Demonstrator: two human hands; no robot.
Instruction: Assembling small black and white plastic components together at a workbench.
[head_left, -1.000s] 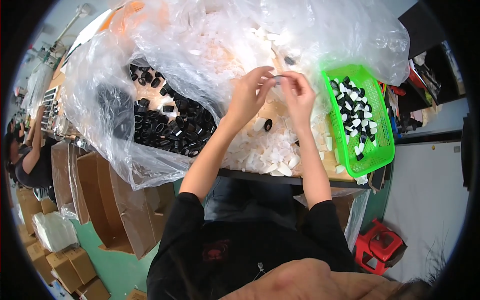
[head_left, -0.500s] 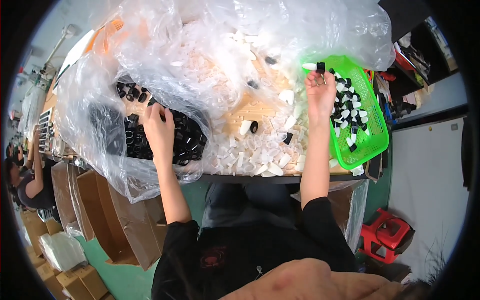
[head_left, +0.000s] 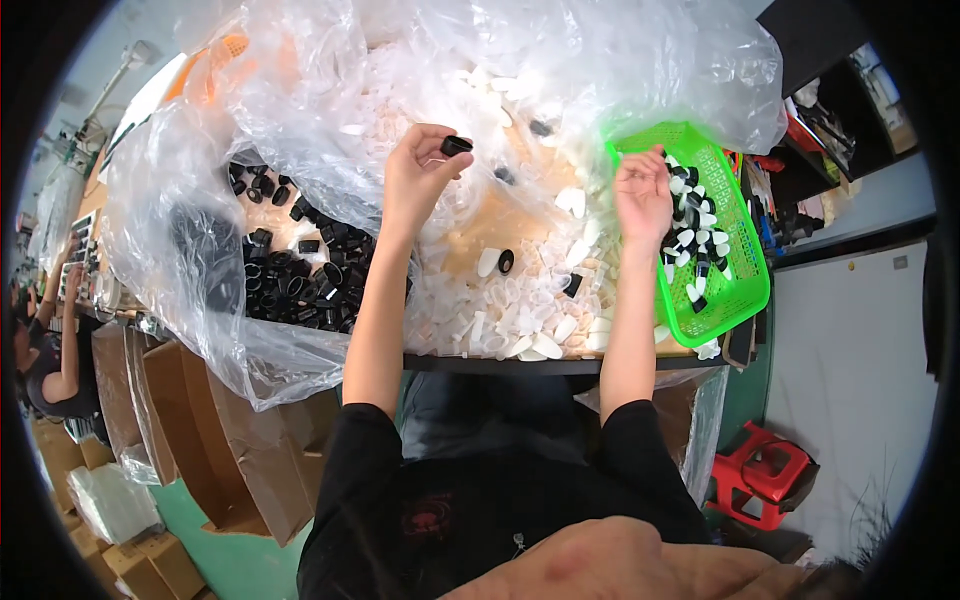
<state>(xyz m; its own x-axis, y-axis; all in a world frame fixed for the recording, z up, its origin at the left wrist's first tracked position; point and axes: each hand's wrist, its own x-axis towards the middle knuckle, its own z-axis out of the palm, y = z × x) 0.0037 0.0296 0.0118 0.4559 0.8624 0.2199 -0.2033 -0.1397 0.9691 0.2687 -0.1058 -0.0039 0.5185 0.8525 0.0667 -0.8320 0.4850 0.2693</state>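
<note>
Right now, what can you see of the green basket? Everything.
The green basket is oblong and open-topped, apparently plastic, with perforated walls. It sits upright on the table's right side, lengthwise away from the person, holding jumbled black-and-white pieces. The right hand is by its left rim; contact is unclear.

Bright white light glares on the clear plastic sheet [head_left: 640, 60] across the top; the black shirt [head_left: 500, 480] at lower centre looks dim. Straight edges bend toward the blackened rim.
</note>
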